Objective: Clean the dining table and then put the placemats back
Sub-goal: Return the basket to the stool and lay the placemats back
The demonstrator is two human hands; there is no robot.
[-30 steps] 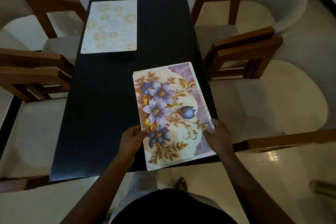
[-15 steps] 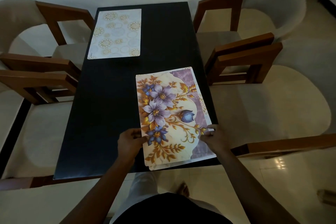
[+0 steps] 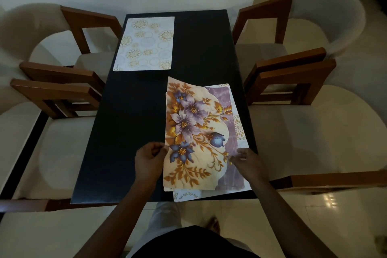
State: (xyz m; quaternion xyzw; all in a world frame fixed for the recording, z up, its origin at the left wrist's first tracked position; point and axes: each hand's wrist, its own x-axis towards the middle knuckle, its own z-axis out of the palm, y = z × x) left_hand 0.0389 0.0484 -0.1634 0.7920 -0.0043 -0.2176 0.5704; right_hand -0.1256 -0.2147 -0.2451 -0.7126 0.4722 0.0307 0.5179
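A stack of placemats lies on the near right part of the black dining table [image 3: 136, 123]. The top one is a floral placemat [image 3: 194, 132] with purple and blue flowers; its left edge is lifted and curled. My left hand [image 3: 149, 158] pinches that left edge. My right hand [image 3: 246, 158] rests on the right edge of the stack, fingers on the mat. A white placemat [image 3: 238, 130] with gold patterns peeks out beneath at the right and near edges. Another white placemat [image 3: 145, 44] with gold circles lies flat at the far left of the table.
Wooden chairs with pale cushions flank the table: two on the left [image 3: 56, 90] and two on the right [image 3: 293, 73]. A white wall stands behind the table's far end. My feet and the tiled floor [image 3: 314, 216] show below the near edge.
The left edge of the floral placemat has risen off the stack in my left hand. The white mat beneath now shows more at the near and right edges.
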